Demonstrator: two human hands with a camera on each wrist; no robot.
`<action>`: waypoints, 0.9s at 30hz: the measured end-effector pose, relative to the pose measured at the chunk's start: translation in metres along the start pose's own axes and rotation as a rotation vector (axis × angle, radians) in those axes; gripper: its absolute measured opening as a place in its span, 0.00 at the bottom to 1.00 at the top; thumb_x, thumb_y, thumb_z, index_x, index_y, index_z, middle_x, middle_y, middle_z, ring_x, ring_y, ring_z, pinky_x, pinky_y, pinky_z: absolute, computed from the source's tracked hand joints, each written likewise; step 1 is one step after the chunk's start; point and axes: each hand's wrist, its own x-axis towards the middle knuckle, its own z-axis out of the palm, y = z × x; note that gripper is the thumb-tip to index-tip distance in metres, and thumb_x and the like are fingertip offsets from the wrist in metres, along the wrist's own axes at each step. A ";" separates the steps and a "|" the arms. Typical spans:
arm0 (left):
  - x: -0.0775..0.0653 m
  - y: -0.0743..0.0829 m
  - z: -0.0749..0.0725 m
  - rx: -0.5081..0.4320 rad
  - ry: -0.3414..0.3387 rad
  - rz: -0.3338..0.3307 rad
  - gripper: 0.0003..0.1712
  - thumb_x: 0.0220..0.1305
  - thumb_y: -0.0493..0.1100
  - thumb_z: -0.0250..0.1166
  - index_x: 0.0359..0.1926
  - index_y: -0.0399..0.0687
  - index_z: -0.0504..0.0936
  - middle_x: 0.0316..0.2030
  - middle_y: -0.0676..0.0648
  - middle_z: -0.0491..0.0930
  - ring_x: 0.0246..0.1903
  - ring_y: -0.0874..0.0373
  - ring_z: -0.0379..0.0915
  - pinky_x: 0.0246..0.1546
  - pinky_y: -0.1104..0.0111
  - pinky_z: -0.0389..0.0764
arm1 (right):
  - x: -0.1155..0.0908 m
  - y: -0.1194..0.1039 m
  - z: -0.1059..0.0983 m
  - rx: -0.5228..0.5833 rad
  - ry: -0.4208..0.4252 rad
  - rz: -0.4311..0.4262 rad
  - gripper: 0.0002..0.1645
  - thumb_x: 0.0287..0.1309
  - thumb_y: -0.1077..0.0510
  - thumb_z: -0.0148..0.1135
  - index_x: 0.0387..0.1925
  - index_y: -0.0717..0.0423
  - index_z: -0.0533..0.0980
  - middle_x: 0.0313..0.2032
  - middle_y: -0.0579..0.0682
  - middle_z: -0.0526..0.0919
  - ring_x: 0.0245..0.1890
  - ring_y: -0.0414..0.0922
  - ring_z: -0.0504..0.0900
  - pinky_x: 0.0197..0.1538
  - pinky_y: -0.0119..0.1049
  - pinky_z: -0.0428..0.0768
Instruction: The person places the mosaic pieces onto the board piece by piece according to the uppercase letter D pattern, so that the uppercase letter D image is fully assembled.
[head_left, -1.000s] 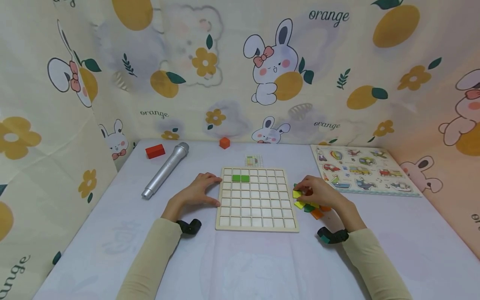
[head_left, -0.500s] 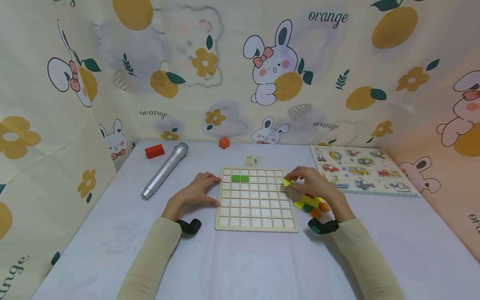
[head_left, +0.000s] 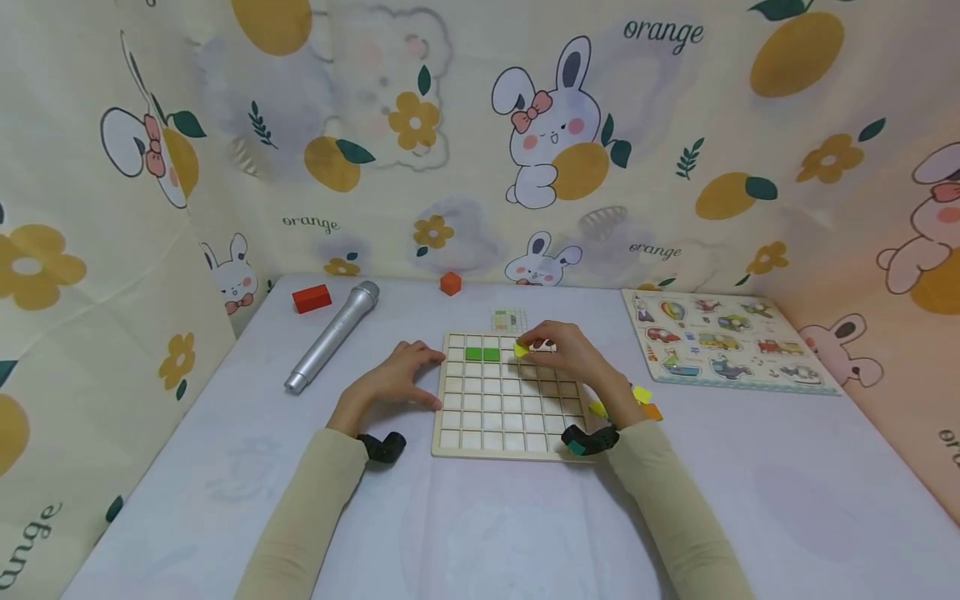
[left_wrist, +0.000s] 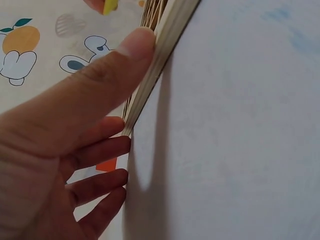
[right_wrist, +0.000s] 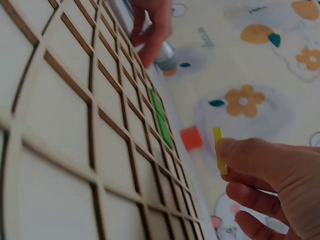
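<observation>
A wooden grid board point(head_left: 491, 443) lies on the table, with two green tiles point(head_left: 482, 354) side by side in its second row. My left hand point(head_left: 390, 377) rests against the board's left edge. In the left wrist view the thumb and fingertips touch its side. Over the upper right part of the board, my right hand point(head_left: 566, 350) pinches a yellow square tile point(right_wrist: 220, 151) between thumb and fingers. The right wrist view shows the tile on edge, above the board. Right of the board, partly behind my right wrist, lies a pile of yellow and orange tiles point(head_left: 651, 411).
A small printed grid card point(head_left: 508, 319) lies just behind the board. Farther left are a silver microphone point(head_left: 333, 335) and a red block point(head_left: 311, 298). An orange-red cube point(head_left: 450, 283) stands at the back. A picture puzzle board point(head_left: 735, 342) lies at the right.
My right hand has taken a yellow tile from the pile and carried it left over the board. The left hand has stayed at the board's edge.
</observation>
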 end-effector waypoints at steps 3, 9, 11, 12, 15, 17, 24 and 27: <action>0.001 0.002 -0.002 0.005 0.002 0.004 0.46 0.40 0.54 0.77 0.62 0.47 0.70 0.56 0.47 0.69 0.56 0.51 0.56 0.61 0.56 0.62 | 0.006 -0.001 0.008 -0.013 0.003 0.038 0.14 0.52 0.62 0.67 0.43 0.60 0.81 0.40 0.52 0.83 0.37 0.48 0.79 0.42 0.47 0.77; 0.001 0.004 -0.002 -0.006 0.008 0.003 0.46 0.40 0.53 0.77 0.61 0.47 0.70 0.55 0.47 0.70 0.55 0.51 0.57 0.61 0.56 0.62 | 0.009 0.001 0.022 -0.029 0.037 0.137 0.11 0.52 0.61 0.67 0.40 0.57 0.82 0.39 0.49 0.83 0.35 0.43 0.78 0.41 0.40 0.77; 0.001 0.004 -0.001 -0.010 0.008 -0.004 0.46 0.40 0.53 0.77 0.61 0.47 0.70 0.55 0.47 0.70 0.55 0.51 0.57 0.60 0.56 0.62 | 0.009 0.002 0.026 -0.019 0.046 0.164 0.10 0.52 0.60 0.67 0.39 0.55 0.83 0.38 0.48 0.83 0.34 0.41 0.78 0.40 0.38 0.77; 0.001 0.003 -0.001 -0.012 0.007 -0.009 0.46 0.40 0.53 0.77 0.62 0.48 0.70 0.55 0.48 0.70 0.55 0.52 0.57 0.61 0.56 0.62 | 0.009 0.004 0.028 -0.013 0.051 0.165 0.09 0.52 0.60 0.67 0.38 0.55 0.83 0.37 0.48 0.83 0.34 0.41 0.79 0.39 0.38 0.78; 0.001 0.002 0.001 -0.016 0.005 -0.017 0.46 0.39 0.54 0.77 0.61 0.48 0.71 0.55 0.48 0.69 0.55 0.52 0.57 0.61 0.56 0.62 | 0.008 0.007 0.032 -0.022 0.069 0.140 0.08 0.52 0.60 0.68 0.36 0.55 0.83 0.36 0.47 0.83 0.33 0.40 0.78 0.37 0.37 0.78; 0.000 0.002 0.002 -0.020 0.004 -0.016 0.46 0.39 0.54 0.77 0.61 0.48 0.71 0.55 0.48 0.69 0.55 0.52 0.57 0.61 0.56 0.62 | 0.008 0.009 0.035 -0.039 0.081 0.114 0.07 0.52 0.60 0.68 0.35 0.55 0.83 0.35 0.47 0.83 0.32 0.40 0.78 0.36 0.36 0.77; 0.000 0.004 -0.001 -0.020 0.009 -0.013 0.45 0.40 0.53 0.77 0.62 0.48 0.70 0.55 0.48 0.69 0.56 0.52 0.56 0.61 0.56 0.62 | 0.009 0.014 0.036 -0.057 0.084 0.062 0.05 0.53 0.58 0.67 0.33 0.53 0.84 0.35 0.45 0.83 0.35 0.41 0.79 0.38 0.36 0.77; 0.000 0.005 -0.001 -0.015 0.008 -0.014 0.45 0.41 0.53 0.77 0.62 0.48 0.70 0.55 0.47 0.69 0.56 0.52 0.56 0.61 0.56 0.62 | 0.009 0.015 0.035 -0.051 0.075 0.065 0.05 0.54 0.58 0.66 0.33 0.52 0.84 0.36 0.45 0.83 0.38 0.42 0.78 0.40 0.37 0.77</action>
